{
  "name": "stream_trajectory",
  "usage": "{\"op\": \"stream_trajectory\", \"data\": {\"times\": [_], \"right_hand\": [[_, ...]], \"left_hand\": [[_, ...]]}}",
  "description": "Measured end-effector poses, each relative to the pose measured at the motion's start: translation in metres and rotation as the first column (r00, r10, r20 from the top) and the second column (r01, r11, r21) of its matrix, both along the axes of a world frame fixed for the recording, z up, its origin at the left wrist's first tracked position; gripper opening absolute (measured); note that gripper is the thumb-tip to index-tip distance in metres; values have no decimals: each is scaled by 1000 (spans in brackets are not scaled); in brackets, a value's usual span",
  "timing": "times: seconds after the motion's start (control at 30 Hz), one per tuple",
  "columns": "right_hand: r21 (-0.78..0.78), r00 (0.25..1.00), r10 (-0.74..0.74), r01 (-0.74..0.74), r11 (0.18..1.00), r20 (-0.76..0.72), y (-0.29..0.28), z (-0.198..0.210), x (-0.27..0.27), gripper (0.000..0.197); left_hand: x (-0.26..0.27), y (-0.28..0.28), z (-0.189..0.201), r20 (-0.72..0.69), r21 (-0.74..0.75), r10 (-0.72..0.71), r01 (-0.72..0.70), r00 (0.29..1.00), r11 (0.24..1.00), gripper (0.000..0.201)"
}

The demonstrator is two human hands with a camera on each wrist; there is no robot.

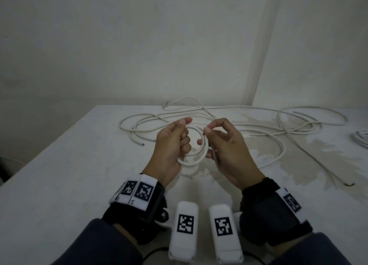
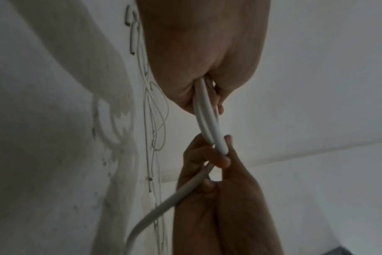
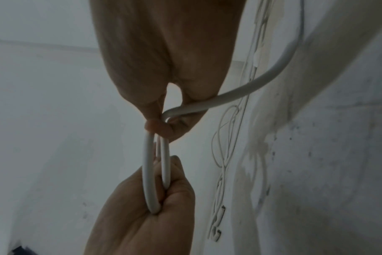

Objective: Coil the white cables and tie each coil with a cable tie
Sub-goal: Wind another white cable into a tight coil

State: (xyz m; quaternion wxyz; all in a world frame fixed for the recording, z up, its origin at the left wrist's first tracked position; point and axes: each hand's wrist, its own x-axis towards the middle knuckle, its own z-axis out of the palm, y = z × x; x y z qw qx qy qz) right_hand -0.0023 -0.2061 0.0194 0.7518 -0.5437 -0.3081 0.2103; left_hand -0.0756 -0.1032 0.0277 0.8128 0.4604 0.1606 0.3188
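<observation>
Gripping coil (image 1: 194, 145) | left hand (image 1: 171, 145) fingers curled round | right hand (image 1: 225, 145) fingers pinching

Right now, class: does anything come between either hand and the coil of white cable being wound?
Nothing visible does. The left hand grips one side of the coil directly, and the right hand pinches the opposite side. The loose cables lie behind on the table.
</observation>
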Motion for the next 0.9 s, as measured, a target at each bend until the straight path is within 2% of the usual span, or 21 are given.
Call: {"op": "stream_trajectory", "data": {"times": [0.1,0.17,0.27,0.37,0.4,0.5,0.63,0.8,0.9], "right_hand": [[-15,991,-71,73,997,117,0,-1,-1,13],[-2,998,-43,43,999,52,-2,0,1,22],[52,997,61,-59,997,-54,-5,2,4,9],[22,996,91,-90,996,-7,-6,-1,5,26],[-3,996,82,-82,997,23,-6,-1,5,29],[-50,992,35,-29,998,118,-5,-2,6,23],[-15,980,-56,60,998,193,-5,-2,5,16],[-13,977,-101,105,994,187,-8,0,4,37],[-26,966,-125,134,991,226,-6,-3,6,24]], "left_hand": [[0,-4,-1,-34,66,53,-51,998,997,19],[1,-4,-3,-36,89,86,-82,996,993,18],[2,-3,-4,-30,92,106,-103,994,990,19],[1,-2,-4,-25,86,112,-109,993,990,20],[1,-2,-5,-29,83,109,-106,994,991,21],[0,-2,-3,-34,86,88,-85,996,993,20],[0,-3,1,-18,71,61,-60,998,996,22],[-1,0,2,-54,117,4,3,999,993,14],[-2,-2,0,-85,148,-42,54,996,988,18]]}}
